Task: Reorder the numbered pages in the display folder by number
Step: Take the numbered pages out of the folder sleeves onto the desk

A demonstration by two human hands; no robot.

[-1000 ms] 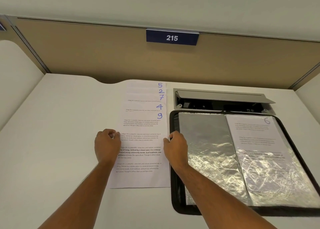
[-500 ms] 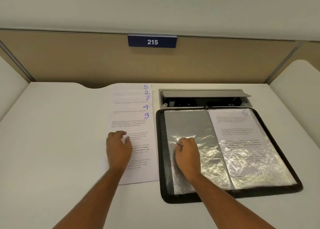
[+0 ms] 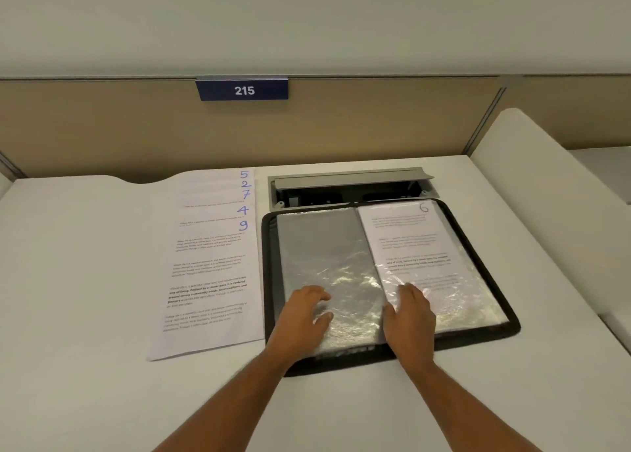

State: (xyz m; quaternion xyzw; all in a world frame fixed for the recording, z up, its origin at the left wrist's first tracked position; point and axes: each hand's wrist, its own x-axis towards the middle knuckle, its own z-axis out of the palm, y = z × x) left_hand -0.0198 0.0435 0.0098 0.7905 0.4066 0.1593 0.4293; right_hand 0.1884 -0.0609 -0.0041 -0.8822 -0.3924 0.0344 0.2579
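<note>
A black display folder (image 3: 478, 246) lies open on the desk. Its left sleeve (image 3: 324, 243) is clear plastic over grey with no page in it; its right sleeve holds the page numbered 6 (image 3: 413, 243). Left of the folder lies a fanned stack of loose pages (image 3: 211, 274) showing the numbers 5, 2, 7, 4 and 9, with page 9 on top. My left hand (image 3: 304, 315) rests on the lower part of the left sleeve, fingers loosely bent. My right hand (image 3: 409, 315) lies flat on the lower left of page 6's sleeve, near the spine.
Behind the folder a grey cable hatch (image 3: 348, 185) stands open in the white desk (image 3: 85, 281). A tan partition (image 3: 375, 123) with a blue "215" sign (image 3: 243, 90) closes the back. A white side panel (image 3: 546, 164) rises at the right.
My left hand left the loose pages and moved right onto the folder's left sleeve. My right hand went from that sleeve to the page 6 sleeve.
</note>
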